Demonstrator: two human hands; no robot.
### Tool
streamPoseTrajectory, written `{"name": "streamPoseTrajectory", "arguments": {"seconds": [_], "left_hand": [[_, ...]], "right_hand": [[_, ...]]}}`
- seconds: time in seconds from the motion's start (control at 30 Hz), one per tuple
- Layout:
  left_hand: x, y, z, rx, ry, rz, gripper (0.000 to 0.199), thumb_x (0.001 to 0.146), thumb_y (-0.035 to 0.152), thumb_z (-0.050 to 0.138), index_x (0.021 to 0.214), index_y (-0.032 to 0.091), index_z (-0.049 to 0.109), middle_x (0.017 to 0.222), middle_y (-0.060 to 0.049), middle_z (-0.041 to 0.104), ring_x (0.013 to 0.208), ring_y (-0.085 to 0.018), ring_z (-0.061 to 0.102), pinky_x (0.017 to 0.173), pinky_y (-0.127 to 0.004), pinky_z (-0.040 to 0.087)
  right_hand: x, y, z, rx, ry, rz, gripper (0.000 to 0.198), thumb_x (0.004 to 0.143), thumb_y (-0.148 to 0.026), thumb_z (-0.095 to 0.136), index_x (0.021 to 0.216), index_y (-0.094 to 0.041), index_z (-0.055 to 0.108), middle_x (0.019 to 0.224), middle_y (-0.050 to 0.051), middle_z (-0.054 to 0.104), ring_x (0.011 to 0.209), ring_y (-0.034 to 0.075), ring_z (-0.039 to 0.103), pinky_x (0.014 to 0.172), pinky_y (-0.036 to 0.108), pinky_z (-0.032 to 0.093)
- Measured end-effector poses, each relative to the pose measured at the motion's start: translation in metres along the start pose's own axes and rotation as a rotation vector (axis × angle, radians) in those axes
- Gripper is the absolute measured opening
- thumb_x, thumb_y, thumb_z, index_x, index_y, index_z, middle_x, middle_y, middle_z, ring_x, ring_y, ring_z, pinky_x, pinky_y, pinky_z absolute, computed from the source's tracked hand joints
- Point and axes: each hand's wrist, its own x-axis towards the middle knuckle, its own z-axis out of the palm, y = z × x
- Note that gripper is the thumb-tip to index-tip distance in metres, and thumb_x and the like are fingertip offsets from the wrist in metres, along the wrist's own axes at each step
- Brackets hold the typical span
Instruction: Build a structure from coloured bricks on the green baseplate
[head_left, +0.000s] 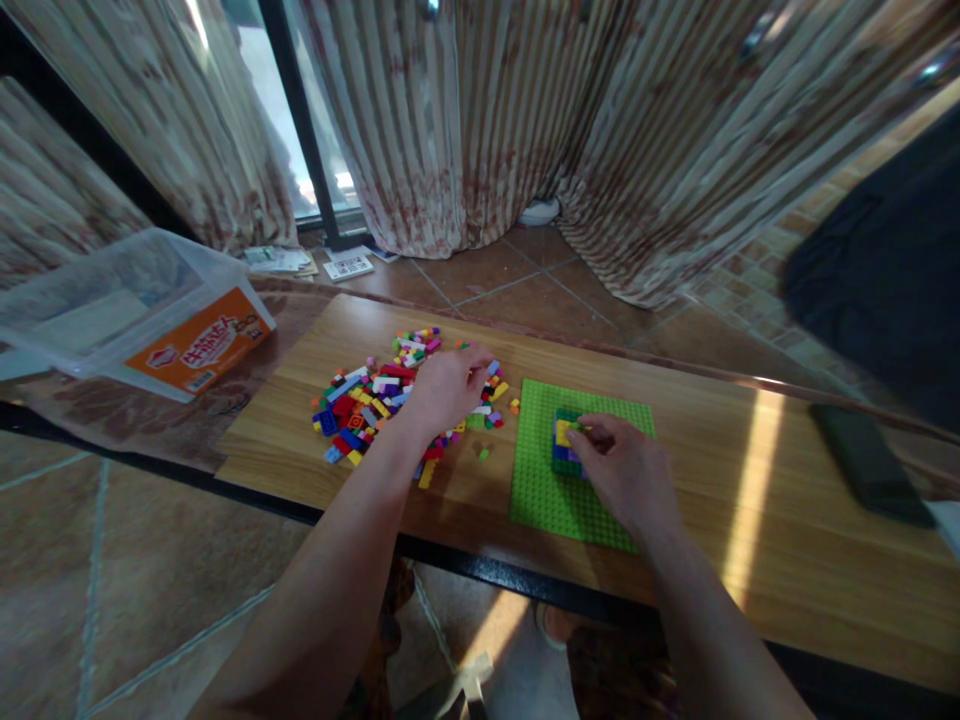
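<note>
Loose toy building bricks [367, 400] in many colours lie heaped on the table's left part. My left hand [446, 388] is over the right side of this heap, its fingers bent and a little apart, with no brick visible in them. On a green studded baseplate [540, 500] stands a small block build [562, 436] with green, blue and yellow bricks. The thumb and fingers of my right hand [622, 460] close around its top and right side, hiding part of it. A small lime brick [484, 454] lies between the heap and the baseplate.
A clear plastic tub [195, 260] with an orange label stands beyond the wooden table [697, 480] at left. A dark flat object [870, 462] lies at the table's right. Striped curtains [510, 120] hang behind, and papers [348, 264] lie near the window.
</note>
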Motion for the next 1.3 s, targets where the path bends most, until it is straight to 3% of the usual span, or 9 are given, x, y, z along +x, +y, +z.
{"name": "streamPoseTrajectory", "arguments": {"seconds": [0.23, 1.3], "left_hand": [[-0.0007, 0.0000, -0.0003, -0.011, 0.007, 0.026, 0.027, 0.090, 0.018, 0.048, 0.104, 0.019, 0.071, 0.096, -0.007, 0.075, 0.085, -0.019, 0.067, 0.080, -0.030, 0.049], [-0.0011, -0.0014, 0.0025, -0.041, -0.021, 0.035, 0.029, 0.090, 0.018, 0.047, 0.106, 0.018, 0.070, 0.095, -0.007, 0.075, 0.082, -0.019, 0.068, 0.077, -0.030, 0.049]], "right_hand": [[-0.0007, 0.0001, 0.0001, -0.005, 0.014, -0.021, 0.030, 0.082, -0.043, 0.056, 0.096, -0.020, 0.070, 0.079, 0.005, 0.071, 0.070, 0.020, 0.064, 0.067, 0.033, 0.044], [-0.0004, 0.0010, 0.0001, -0.003, -0.003, -0.015, 0.029, 0.082, -0.043, 0.057, 0.097, -0.021, 0.070, 0.081, 0.005, 0.072, 0.073, 0.021, 0.065, 0.068, 0.033, 0.046]]}}
